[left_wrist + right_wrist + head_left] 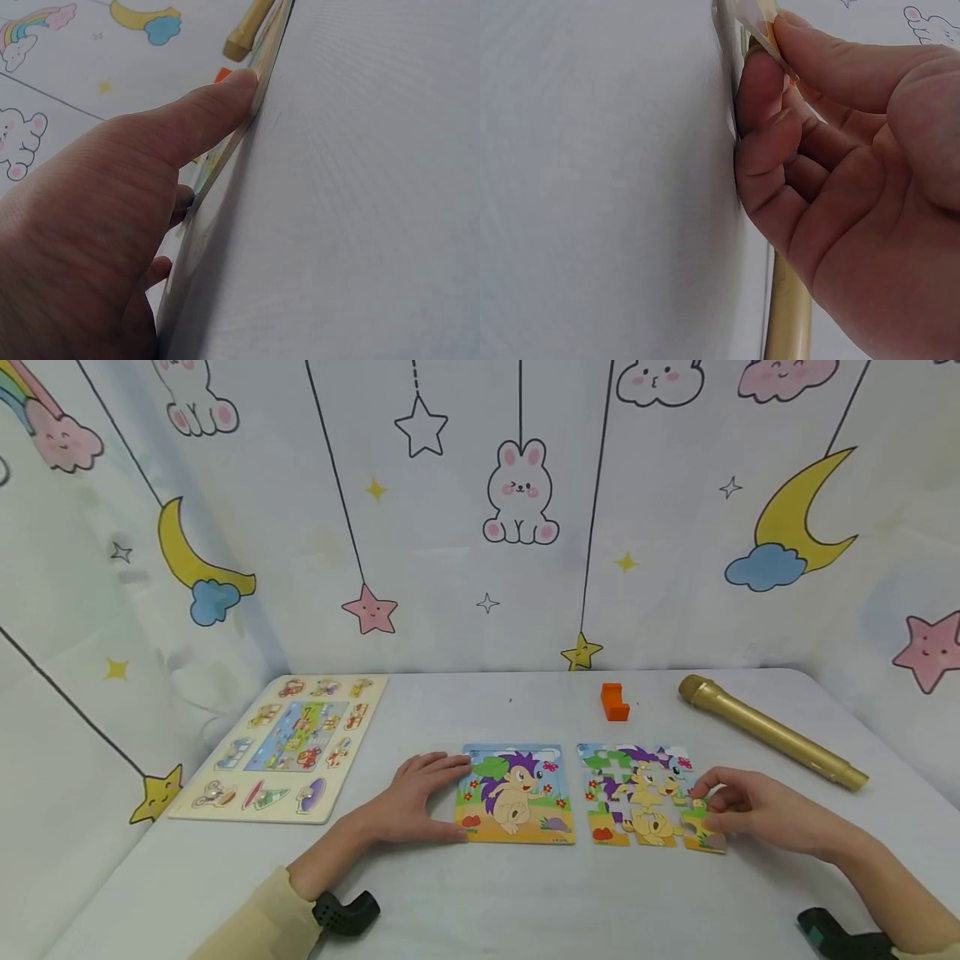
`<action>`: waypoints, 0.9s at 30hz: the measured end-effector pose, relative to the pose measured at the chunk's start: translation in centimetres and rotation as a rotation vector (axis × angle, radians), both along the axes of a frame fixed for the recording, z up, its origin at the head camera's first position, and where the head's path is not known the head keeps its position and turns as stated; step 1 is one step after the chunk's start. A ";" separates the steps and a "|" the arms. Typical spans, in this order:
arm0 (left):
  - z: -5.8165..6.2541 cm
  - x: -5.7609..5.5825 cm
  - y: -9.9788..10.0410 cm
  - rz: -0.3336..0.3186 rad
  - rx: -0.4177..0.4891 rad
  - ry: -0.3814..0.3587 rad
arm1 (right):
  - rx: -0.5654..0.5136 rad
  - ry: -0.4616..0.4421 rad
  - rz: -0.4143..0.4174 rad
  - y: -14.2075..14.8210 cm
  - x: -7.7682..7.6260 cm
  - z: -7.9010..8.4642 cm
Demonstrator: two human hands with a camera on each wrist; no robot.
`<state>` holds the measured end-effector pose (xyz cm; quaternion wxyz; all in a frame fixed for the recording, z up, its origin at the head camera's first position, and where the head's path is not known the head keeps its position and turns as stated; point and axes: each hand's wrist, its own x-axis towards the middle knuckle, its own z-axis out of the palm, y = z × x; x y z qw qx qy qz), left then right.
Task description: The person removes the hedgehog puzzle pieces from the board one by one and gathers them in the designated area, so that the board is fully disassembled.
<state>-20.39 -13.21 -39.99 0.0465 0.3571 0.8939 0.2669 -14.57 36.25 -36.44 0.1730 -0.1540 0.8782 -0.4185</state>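
My left hand (417,800) rests at the left edge of a square hedgehog picture board (517,797), fingertips at the upper corner and thumb at the lower one. Seen from the left wrist, the thumb touches the board's thin edge (225,154). To its right lie hedgehog jigsaw pieces (647,785), loosely arranged with gaps between them. At their lower right corner my right hand (780,817) pinches a jigsaw piece (762,30) between thumb and forefinger, tilted up from the table in the right wrist view. The fingers partly hide the pieces along that side.
A wooden puzzle board (225,777) with animal pictures lies at the back left. An orange block (615,703) stands behind the jigsaw. At the back right lies a gold microphone (776,733). A patterned cloth (450,543) rises behind the white table (540,902).
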 end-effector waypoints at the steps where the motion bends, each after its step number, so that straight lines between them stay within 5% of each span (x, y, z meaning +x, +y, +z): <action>1: 0.0 0.0 0.0 -0.001 -0.002 0.001 | 0.001 0.000 0.000 0.1 0.0 -0.1; 9: 0.1 0.1 0.0 -0.001 0.001 0.006 | 0.009 0.021 0.012 0.2 0.0 -0.1; 18: 0.1 0.1 0.0 -0.001 0.004 -0.003 | 0.069 0.151 0.039 -0.2 0.0 -0.3; 27: 0.1 0.1 0.0 -0.004 0.004 -0.001 | 0.168 0.210 -0.009 -0.6 0.4 -0.2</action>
